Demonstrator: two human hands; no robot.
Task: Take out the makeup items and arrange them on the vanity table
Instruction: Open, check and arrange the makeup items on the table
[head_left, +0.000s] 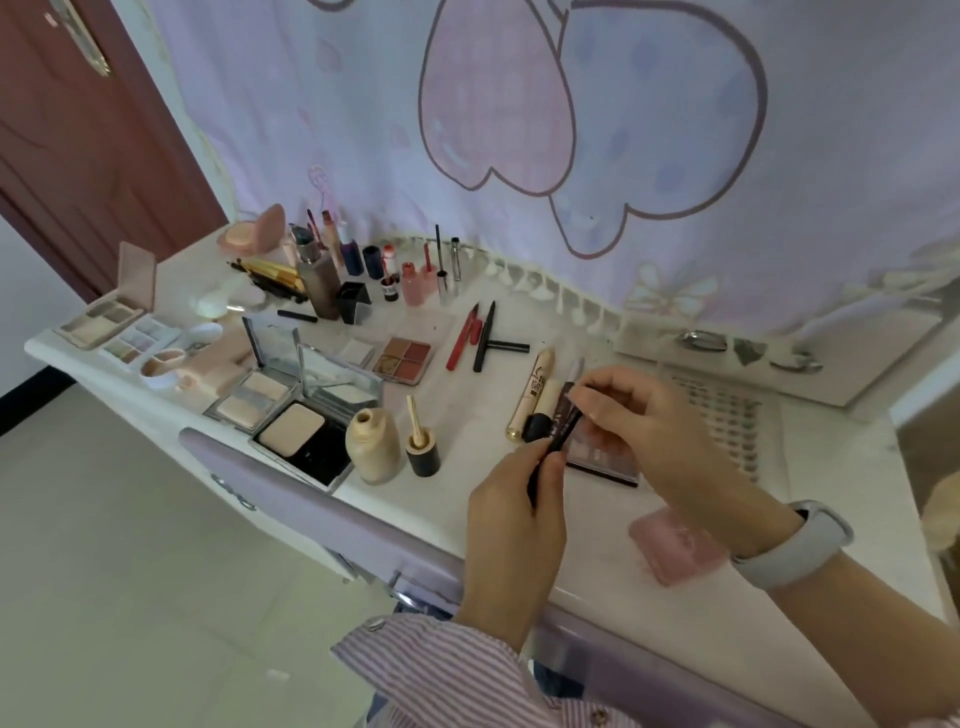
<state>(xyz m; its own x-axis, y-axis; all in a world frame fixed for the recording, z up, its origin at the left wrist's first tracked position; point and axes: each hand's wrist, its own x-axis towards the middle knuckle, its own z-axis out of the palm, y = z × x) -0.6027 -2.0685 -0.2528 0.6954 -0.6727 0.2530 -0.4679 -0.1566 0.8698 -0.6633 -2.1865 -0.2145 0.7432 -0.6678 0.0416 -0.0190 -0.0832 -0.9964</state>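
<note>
Two hands (571, 457) hide most of dark pencil (561, 423).

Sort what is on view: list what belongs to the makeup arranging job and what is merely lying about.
Job:
dark pencil, held by left hand and right hand
dark palette beneath the hands
beige concealer tube
open foundation bottle

Lying about:
heart-print curtain
brown door
pink pad

The vanity table (467, 499) carries two open powder compacts (280, 400), three eyeshadow palettes (405, 358) and one foundation bottle (374, 447).
</note>
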